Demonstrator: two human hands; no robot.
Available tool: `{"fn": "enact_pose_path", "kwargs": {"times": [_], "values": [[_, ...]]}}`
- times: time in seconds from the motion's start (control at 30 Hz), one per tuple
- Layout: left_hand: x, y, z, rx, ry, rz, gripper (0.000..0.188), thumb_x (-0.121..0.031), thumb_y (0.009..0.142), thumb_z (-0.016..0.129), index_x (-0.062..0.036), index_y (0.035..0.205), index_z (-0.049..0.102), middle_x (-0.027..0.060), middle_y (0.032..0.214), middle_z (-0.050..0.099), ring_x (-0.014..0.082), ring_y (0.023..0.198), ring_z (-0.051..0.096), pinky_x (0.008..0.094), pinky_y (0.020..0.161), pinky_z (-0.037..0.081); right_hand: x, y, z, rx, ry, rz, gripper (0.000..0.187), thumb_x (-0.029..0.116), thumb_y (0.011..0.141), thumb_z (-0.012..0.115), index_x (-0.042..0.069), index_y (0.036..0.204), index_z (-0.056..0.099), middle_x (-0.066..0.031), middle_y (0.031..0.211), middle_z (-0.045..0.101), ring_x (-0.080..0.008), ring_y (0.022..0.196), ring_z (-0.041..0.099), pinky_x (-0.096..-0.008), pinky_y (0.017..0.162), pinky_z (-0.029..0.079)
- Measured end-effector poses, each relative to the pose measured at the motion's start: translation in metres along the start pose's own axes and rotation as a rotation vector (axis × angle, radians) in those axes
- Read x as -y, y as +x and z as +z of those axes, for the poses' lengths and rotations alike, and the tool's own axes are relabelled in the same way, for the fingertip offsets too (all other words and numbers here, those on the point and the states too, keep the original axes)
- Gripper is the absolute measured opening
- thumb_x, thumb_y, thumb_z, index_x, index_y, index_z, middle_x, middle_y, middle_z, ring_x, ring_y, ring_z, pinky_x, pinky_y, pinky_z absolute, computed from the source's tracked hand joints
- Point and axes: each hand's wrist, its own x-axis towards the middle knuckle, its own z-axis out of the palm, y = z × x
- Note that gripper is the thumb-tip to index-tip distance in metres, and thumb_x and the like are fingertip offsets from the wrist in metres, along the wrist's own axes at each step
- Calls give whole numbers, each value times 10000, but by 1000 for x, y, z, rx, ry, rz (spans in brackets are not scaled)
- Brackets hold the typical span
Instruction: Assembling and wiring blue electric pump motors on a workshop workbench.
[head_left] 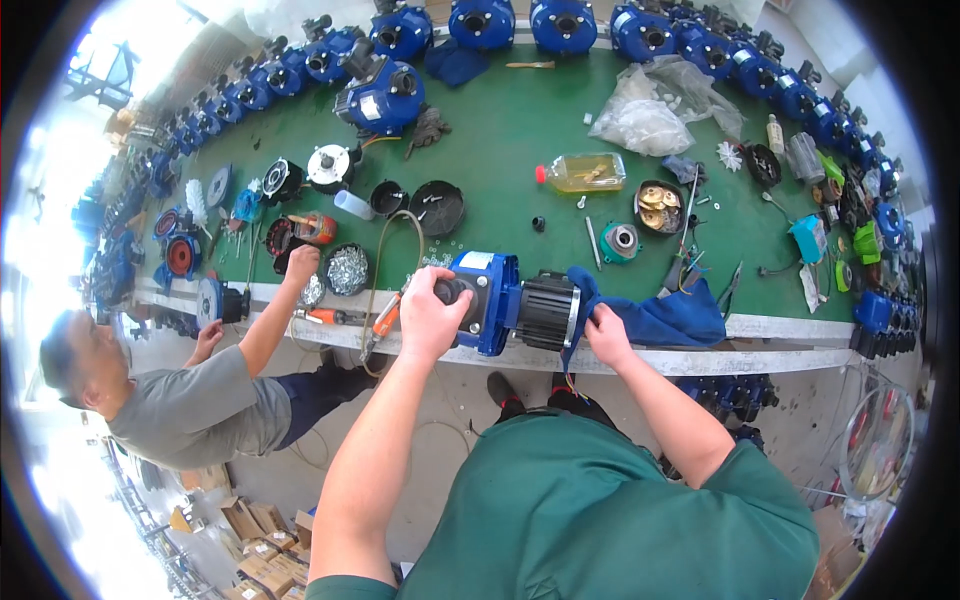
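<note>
A pump with a blue housing (503, 312) and a black finned motor (548, 311) lies on its side at the table's near edge. My left hand (432, 312) is closed around the pump's left end, with the thumb by a black round fitting. At the motor's right end, my right hand (608, 338) pinches a dark blue cloth (665, 318). Part of that cloth lies against the motor's end, and the rest spreads to the right along the edge. Thin coloured wires hang below the motor.
A co-worker (200, 390) stands at left, one hand near small parts. Orange-handled power drivers (388, 315) hang beside my left hand. Beyond the pump are a bottle of yellow liquid (590, 173), a tin of brass parts (659, 207) and a black bowl (437, 208). Blue pumps (482, 24) line the far edge.
</note>
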Motion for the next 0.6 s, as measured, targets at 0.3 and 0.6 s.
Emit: {"fn": "enact_pose_path", "kwargs": {"times": [0.3, 0.6], "values": [[-2, -4, 0, 4, 0, -20, 334, -152, 763, 819, -18, 1031, 671, 145, 1008, 701, 304, 977, 683, 383, 893, 526, -15, 0, 18, -236, -435, -583, 76, 56, 873, 589, -18, 860, 580, -226, 935, 578, -435, 915, 542, -515, 819, 456], [-5, 1, 2, -12, -18, -24, 320, -153, 766, 817, -20, 1021, 675, 138, 977, 704, 288, 923, 688, 367, 864, 530, -16, 14, 36, 1, 656, 688, 375, 317, 1052, 426, 87, 897, 679, -85, 822, 702, -227, 737, 671, -434, 637, 516]]}}
